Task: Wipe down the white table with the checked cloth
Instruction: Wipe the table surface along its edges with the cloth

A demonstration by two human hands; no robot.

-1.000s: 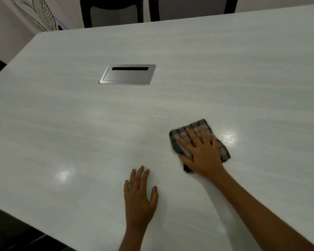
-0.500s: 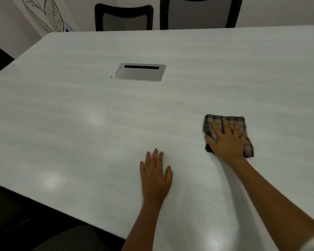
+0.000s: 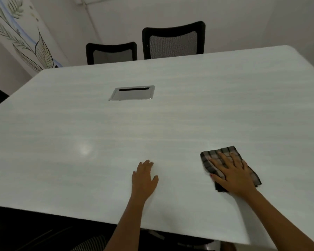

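Note:
The white table (image 3: 170, 127) fills most of the head view. A folded checked cloth (image 3: 211, 158), dark grey and light, lies flat on it near the front right. My right hand (image 3: 234, 173) presses down on the cloth with fingers spread, covering its middle and right part. My left hand (image 3: 145, 178) rests palm down on the bare tabletop to the left of the cloth, fingers together, holding nothing.
A silver cable hatch (image 3: 131, 93) is set flush in the table's middle. Two black mesh-backed chairs (image 3: 173, 40) (image 3: 111, 53) stand at the far edge against the wall. The near table edge (image 3: 98, 221) runs just below my forearms.
My right hand has slid the cloth to the right across the table and a little nearer the front edge. My left hand stays planted while the view has tilted up and back.

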